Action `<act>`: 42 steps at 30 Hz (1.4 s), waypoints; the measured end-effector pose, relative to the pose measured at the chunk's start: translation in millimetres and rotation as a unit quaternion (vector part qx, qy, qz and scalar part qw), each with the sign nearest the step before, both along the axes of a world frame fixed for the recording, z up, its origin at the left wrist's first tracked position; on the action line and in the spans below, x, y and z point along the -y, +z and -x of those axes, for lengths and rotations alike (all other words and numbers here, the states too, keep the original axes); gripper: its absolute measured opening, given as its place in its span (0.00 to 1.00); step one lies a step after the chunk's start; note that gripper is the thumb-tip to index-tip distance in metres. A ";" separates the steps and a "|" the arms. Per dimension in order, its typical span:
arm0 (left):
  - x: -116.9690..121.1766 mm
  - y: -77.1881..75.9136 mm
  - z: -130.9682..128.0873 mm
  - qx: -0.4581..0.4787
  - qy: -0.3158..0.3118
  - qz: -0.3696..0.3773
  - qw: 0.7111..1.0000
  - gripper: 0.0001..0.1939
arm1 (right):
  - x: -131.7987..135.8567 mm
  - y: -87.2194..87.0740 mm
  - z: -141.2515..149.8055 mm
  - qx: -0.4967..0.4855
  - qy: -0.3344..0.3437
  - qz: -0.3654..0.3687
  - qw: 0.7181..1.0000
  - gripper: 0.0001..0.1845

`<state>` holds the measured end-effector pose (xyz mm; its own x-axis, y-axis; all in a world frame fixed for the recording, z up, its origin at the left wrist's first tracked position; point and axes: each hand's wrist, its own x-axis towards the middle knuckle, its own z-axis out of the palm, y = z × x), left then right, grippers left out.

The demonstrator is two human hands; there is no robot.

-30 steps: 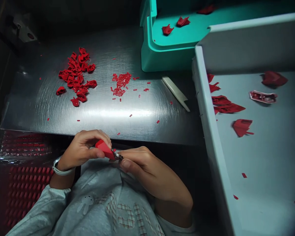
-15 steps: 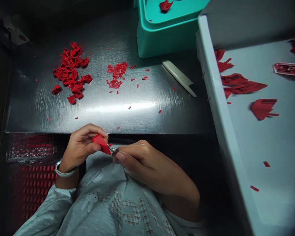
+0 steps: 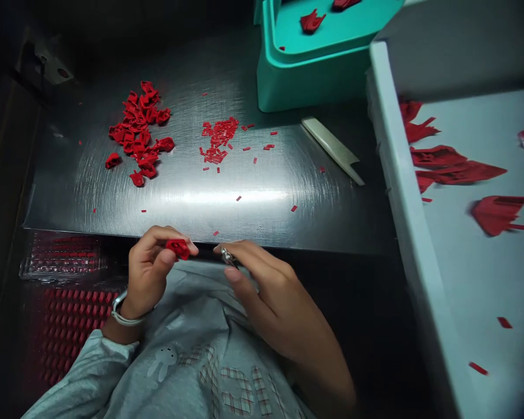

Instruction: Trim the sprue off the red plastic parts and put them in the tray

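My left hand (image 3: pixel 151 270) pinches a small red plastic part (image 3: pixel 178 247) between thumb and fingers, just below the front edge of the steel table (image 3: pixel 201 198). My right hand (image 3: pixel 262 288) is closed on a small metal cutting tool (image 3: pixel 227 256), whose tip sits a short gap to the right of the part. A white watch band circles my left wrist. On the table lie a pile of red trimmed parts (image 3: pixel 140 131) at the left and a heap of tiny red offcuts (image 3: pixel 218 139) in the middle.
A teal bin (image 3: pixel 305 75) with red pieces stands at the back. A pale grey tray (image 3: pixel 419 244) with larger red pieces fills the right side. A white flat tool (image 3: pixel 334 150) lies by the tray. A clear tray of red parts (image 3: pixel 63 262) sits lower left.
The tool tip has come away from the red part, and my hands have drawn a little apart. My left hand has turned the part so that it looks smaller. The view shifted slightly.
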<state>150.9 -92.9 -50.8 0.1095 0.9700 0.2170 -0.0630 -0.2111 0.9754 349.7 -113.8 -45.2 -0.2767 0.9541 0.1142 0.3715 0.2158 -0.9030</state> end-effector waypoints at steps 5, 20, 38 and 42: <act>8.9 5.3 -17.1 0.091 -0.015 0.100 0.991 0.14 | 3.6 1.2 6.4 0.233 -0.130 -0.208 0.941 0.31; 15.3 8.2 -30.3 0.140 -0.050 0.143 0.978 0.11 | 6.2 11.3 0.9 0.265 -0.145 -0.260 0.917 0.19; 16.7 1.1 -33.9 0.170 -0.032 0.138 0.975 0.09 | 9.2 14.6 -0.8 0.299 -0.139 -0.254 0.909 0.13; 15.8 3.4 -33.9 0.153 -0.013 0.150 0.977 0.13 | 8.6 14.3 0.5 0.296 -0.124 -0.246 0.914 0.11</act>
<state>184.8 -108.7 -47.3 0.1100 0.9926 -0.0504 -0.3629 0.0874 0.9277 349.2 -122.4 -30.9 -0.2109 0.8697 0.4463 0.8570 0.3841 -0.3435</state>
